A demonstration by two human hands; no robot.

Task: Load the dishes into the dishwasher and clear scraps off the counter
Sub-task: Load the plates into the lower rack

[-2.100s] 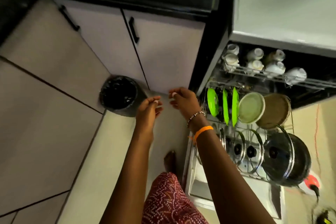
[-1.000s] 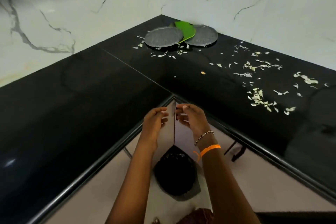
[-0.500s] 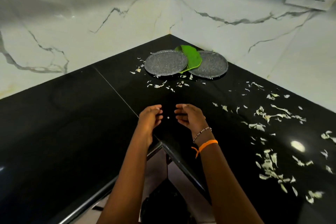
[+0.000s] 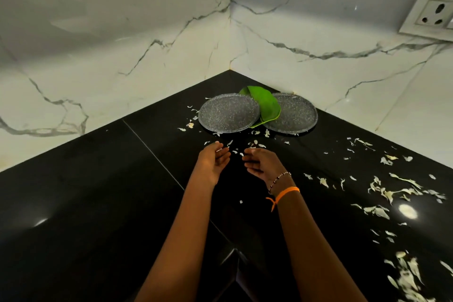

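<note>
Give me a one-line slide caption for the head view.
Both open hands, left and right, reach over the black counter toward scraps before two grey plates.

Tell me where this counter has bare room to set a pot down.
The left run of the black counter is bare, from the marble wall to the seam left of the left hand. Crowded: the corner, where two grey plates overlap a green plate, and the right run, strewn with scraps. A few bits lie before the right hand.
</note>
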